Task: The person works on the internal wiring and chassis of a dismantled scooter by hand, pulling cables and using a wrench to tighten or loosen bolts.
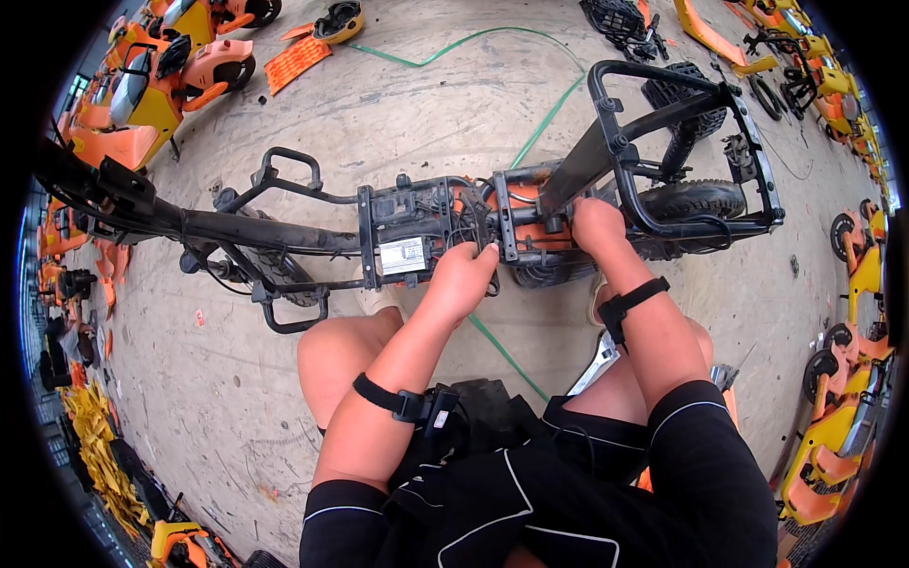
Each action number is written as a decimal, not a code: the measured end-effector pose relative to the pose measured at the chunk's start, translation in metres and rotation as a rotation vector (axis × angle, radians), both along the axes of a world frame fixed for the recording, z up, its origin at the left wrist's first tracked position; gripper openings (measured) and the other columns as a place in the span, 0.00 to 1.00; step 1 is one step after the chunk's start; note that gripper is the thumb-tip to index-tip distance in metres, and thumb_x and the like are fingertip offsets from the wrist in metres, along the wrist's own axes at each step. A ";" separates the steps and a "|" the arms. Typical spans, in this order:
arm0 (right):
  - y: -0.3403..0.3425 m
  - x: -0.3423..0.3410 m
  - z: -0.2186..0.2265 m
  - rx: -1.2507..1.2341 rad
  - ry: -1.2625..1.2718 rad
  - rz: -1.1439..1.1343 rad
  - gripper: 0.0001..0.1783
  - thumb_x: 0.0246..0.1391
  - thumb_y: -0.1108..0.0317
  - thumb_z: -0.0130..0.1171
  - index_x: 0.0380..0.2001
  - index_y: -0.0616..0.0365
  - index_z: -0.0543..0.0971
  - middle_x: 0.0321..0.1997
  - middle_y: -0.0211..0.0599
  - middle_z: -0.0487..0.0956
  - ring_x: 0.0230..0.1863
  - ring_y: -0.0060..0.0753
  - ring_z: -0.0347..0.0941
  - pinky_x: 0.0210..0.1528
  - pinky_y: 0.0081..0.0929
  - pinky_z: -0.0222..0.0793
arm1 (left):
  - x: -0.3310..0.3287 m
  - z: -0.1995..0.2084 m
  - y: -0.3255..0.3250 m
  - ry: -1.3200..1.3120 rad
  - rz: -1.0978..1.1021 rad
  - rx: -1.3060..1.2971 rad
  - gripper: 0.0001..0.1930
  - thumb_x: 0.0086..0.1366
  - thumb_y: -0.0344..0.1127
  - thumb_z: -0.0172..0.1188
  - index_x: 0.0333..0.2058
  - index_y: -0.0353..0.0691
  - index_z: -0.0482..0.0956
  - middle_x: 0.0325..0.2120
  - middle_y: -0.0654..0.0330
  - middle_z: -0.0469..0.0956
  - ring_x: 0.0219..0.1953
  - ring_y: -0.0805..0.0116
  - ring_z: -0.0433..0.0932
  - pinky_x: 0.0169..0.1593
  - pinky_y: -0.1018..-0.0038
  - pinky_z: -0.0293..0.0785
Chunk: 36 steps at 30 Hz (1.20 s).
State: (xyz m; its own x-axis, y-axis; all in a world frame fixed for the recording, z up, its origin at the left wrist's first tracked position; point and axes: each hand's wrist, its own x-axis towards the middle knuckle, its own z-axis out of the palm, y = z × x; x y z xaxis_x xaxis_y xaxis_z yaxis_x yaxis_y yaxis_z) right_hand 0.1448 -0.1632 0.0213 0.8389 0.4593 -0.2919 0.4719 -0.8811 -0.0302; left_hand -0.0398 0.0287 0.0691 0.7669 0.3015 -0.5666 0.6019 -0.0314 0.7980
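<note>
A stripped black scooter frame (312, 230) lies across the floor before me, its wheels still on. My left hand (462, 281) is closed at the near side of the frame's middle, on a dark pliers-like tool (481, 225) that reaches over the cables. Beside it, a silver box with a white label (402, 256) sits in the frame. My right hand (598, 227) is closed beside the thick slanted seat tube (579, 168), near the orange panel; its fingertips and whatever they grip are hidden. The rear wheel (696, 201) lies to its right, under the rear rack.
A silver wrench-like tool (597, 365) rests by my right thigh. A green strap (559, 104) runs along the floor beneath the frame. Orange and yellow scooters (156, 104) stand at the left and right. An orange ribbed panel (297, 63) and loose black parts lie at the back.
</note>
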 end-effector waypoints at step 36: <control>0.001 -0.008 0.010 0.023 -0.008 0.025 0.10 0.51 0.73 0.53 0.37 0.60 0.79 0.38 0.50 0.80 0.43 0.53 0.78 0.45 0.46 0.75 | -0.002 -0.006 -0.003 -0.041 0.019 0.020 0.21 0.69 0.45 0.54 0.27 0.30 0.75 0.19 0.57 0.73 0.22 0.68 0.71 0.29 0.68 0.68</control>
State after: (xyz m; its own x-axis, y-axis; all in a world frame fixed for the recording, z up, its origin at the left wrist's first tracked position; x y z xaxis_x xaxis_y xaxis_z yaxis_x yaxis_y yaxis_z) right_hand 0.1368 -0.1622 0.0317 0.8294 0.4866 -0.2745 0.4941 -0.8682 -0.0460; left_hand -0.0420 0.0253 0.0631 0.7835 0.3274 -0.5282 0.5691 -0.0366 0.8214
